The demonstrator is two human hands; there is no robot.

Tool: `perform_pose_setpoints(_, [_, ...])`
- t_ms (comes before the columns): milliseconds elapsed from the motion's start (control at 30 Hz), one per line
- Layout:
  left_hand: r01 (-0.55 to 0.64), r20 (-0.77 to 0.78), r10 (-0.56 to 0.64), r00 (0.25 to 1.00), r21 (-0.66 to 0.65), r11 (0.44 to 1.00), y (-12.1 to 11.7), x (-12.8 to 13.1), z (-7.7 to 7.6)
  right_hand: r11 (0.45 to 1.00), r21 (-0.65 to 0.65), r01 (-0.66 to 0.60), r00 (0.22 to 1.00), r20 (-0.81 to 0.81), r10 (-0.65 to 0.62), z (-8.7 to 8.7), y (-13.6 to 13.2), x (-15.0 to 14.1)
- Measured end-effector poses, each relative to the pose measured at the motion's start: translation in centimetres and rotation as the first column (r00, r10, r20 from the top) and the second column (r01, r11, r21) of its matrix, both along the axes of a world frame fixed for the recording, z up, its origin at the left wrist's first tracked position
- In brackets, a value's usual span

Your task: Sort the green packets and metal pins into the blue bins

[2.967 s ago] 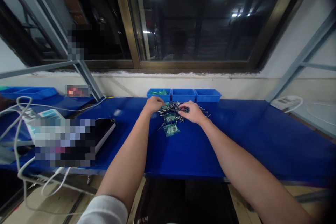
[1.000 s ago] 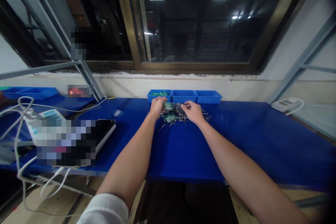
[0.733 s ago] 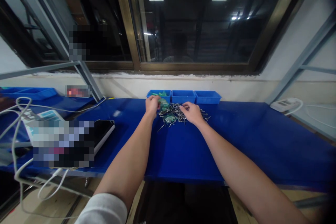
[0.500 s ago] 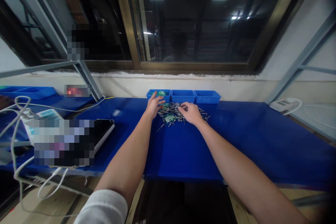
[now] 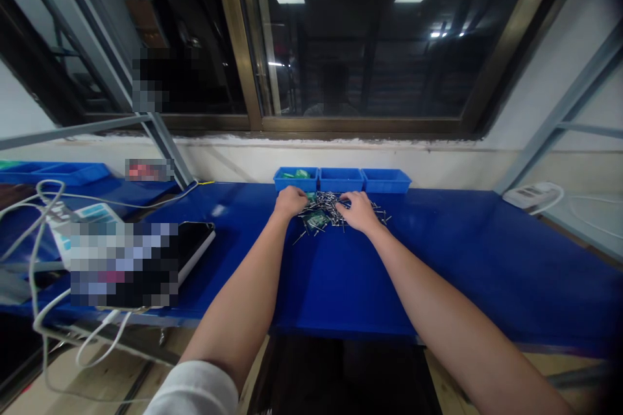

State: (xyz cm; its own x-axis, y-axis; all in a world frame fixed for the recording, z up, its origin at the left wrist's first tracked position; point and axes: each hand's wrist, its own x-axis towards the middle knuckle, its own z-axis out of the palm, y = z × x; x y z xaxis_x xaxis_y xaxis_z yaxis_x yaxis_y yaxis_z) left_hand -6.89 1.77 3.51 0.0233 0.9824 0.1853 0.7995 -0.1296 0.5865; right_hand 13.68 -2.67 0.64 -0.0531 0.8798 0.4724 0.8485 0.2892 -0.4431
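Observation:
A loose pile of metal pieces that look like blind rivets (image 5: 329,202) lies on the blue table (image 5: 341,285), with small green pieces (image 5: 317,220) among them, too small to tell their kind. My left hand (image 5: 291,202) is at the pile's left edge, fingers bent together beside a green piece; its fingertips' hold is hidden. On the right side of the heap rests my right hand (image 5: 359,210), thumb and fingers curled onto the rivets; what it pinches cannot be made out. Behind the pile, the left blue bin (image 5: 296,185) contains more green pieces.
Two more blue bins, a middle one (image 5: 341,187) and a right one (image 5: 387,188), stand in line near the wall. At left are a tablet-like device (image 5: 195,240), white cables (image 5: 36,259) and blue trays (image 5: 80,172). A power strip (image 5: 530,196) lies at far right.
My left hand has come down from in front of the left bin to the pile's edge, and its spread fingers have closed together. My right hand stays on the pile.

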Motion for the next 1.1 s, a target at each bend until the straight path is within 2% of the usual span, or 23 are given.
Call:
perform_pose_setpoints(267, [0.033,0.048,-0.026,0.998,-0.135,0.990,-0.2,-1.0,0.8,1.000,-0.009,0.011,1.000,0.008,-0.011,-0.3,0.3,0.1])
perform_pose_setpoints(433, [0.066,-0.086,-0.090,0.992,-0.251,0.966,-0.5,-1.2,1.6,0.999,-0.035,0.035,0.999,0.005,-0.035,-0.3,0.3,0.2])
perform_pose_setpoints(533, [0.058,-0.133,-0.091,0.987,-0.233,0.971,-0.8,-1.0,1.8,0.998,-0.044,0.040,0.999,0.007,-0.039,-0.2,0.2,0.2])
perform_pose_setpoints(667, [0.234,-0.111,-0.273,0.956,-0.276,0.932,-1.5,-0.3,2.0,0.999,-0.034,0.026,1.000,0.005,-0.026,-0.2,0.1,0.1])
perform_pose_setpoints(733, [0.274,-0.126,-0.323,0.938,-0.301,0.913,-1.7,0.0,2.0,0.999,-0.027,0.022,1.000,0.004,-0.022,-0.2,0.1,0.1])
perform_pose_setpoints(867, [0.256,-0.207,-0.338,0.918,-0.342,0.904,-1.6,0.5,1.8,1.000,-0.016,0.017,1.000,0.006,-0.017,-0.3,0.2,0.0])
perform_pose_setpoints(1100, [0.224,-0.184,-0.302,0.935,-0.351,0.909,-0.9,0.8,1.0,1.000,-0.006,-0.014,1.000,0.001,0.014,-0.3,0.2,0.0])
